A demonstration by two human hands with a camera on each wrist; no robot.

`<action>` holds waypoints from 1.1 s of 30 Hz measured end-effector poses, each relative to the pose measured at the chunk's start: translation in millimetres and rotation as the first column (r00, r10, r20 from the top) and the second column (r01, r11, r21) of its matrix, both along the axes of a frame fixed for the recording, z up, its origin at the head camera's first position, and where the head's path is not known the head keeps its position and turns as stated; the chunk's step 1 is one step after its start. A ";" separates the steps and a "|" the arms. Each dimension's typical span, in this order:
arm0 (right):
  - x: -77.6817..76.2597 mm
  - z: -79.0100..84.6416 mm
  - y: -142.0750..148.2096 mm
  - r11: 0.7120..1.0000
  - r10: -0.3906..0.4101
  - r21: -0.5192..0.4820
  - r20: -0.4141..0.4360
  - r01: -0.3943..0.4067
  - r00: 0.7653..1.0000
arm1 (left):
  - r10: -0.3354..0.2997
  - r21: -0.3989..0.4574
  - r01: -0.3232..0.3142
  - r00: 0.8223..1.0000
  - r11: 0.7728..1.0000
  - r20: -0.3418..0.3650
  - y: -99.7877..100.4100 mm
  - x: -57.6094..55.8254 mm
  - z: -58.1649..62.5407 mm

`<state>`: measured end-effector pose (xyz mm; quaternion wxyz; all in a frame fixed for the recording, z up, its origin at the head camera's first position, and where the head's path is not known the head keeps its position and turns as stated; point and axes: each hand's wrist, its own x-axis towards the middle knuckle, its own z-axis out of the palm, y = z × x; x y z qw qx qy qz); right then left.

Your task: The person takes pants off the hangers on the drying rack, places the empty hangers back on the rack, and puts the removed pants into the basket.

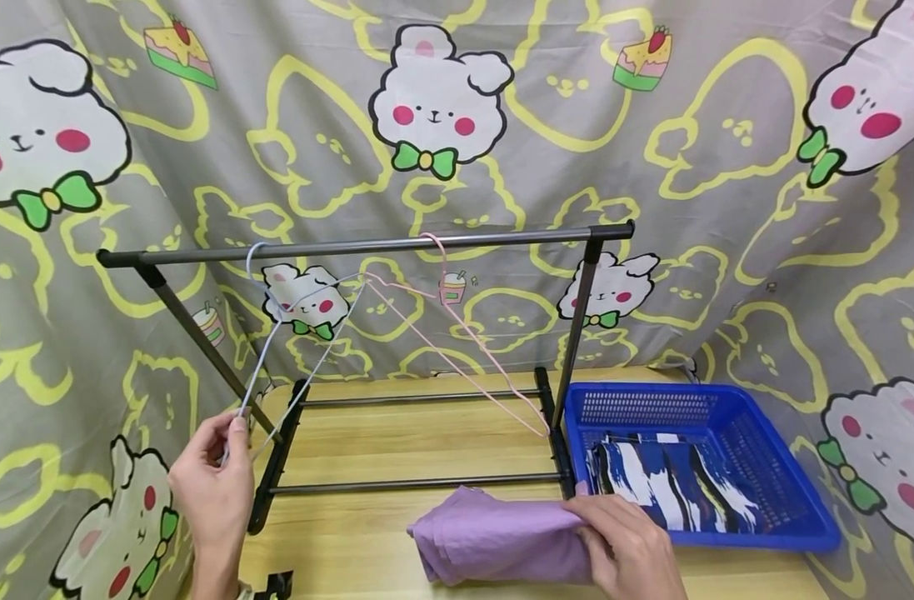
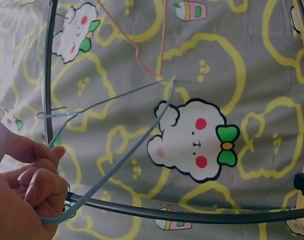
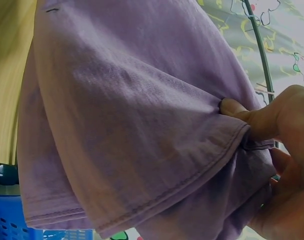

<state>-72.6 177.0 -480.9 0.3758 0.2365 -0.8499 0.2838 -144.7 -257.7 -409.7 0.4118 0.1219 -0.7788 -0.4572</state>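
Observation:
My left hand (image 1: 220, 475) grips the lower left end of a light blue wire hanger (image 2: 127, 150), whose hook (image 1: 252, 258) loops over the rack's top bar. In my right hand (image 1: 629, 537) is a folded purple garment (image 1: 501, 537), pinched at its right edge above the table. Stitched hems show along the garment's edge in the right wrist view, where the thumb (image 3: 237, 110) presses into the cloth. A pink wire hanger (image 1: 486, 350) hangs from the same bar, to the right of the blue one.
The black and grey garment rack (image 1: 397, 243) stands on a wooden table (image 1: 352, 537). At right sits a blue plastic basket (image 1: 786, 467) with a folded blue, white and black patterned cloth (image 1: 674, 483) inside. A grey cartoon-print curtain (image 1: 561, 175) surrounds the back and sides.

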 end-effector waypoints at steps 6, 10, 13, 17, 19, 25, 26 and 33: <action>0.1 -0.8 -0.7 1.000 -0.005 -0.008 -0.014 0.004 1.000 | -0.012 -0.001 0.012 1.000 1.000 0.021 -0.4 -0.5 -1.6; -0.4 0.1 -1.0 1.000 0.001 -0.016 -0.025 -0.001 1.000 | -0.007 -0.016 0.008 0.999 1.000 0.046 -1.2 1.6 -2.3; -0.2 1.1 -0.9 1.000 0.002 -0.018 -0.017 -0.002 1.000 | -0.015 -0.037 0.018 0.997 0.999 0.077 -2.4 3.7 -2.9; -0.9 1.0 -2.1 1.000 0.013 -0.023 -0.044 -0.014 0.999 | -0.028 -0.073 0.037 0.992 0.997 0.122 -4.4 6.5 -3.9; -2.2 0.6 -3.0 0.999 0.020 -0.028 -0.074 -0.022 0.997 | -0.029 -0.105 0.043 0.990 0.994 0.138 -4.7 8.1 -4.0; -5.4 3.4 -6.4 0.999 0.024 -0.042 -0.115 -0.029 0.993 | -0.068 -0.198 0.101 0.983 0.975 0.171 -4.1 13.7 -1.6; -5.5 4.5 -7.2 0.999 0.024 -0.042 -0.116 -0.029 0.993 | -0.081 -0.199 0.116 0.981 0.973 0.176 -4.1 14.5 -1.6; -5.2 11.9 -12.4 0.998 0.042 -0.038 -0.113 -0.047 0.993 | -0.100 -0.221 0.131 0.984 0.966 0.144 -2.0 19.9 -6.3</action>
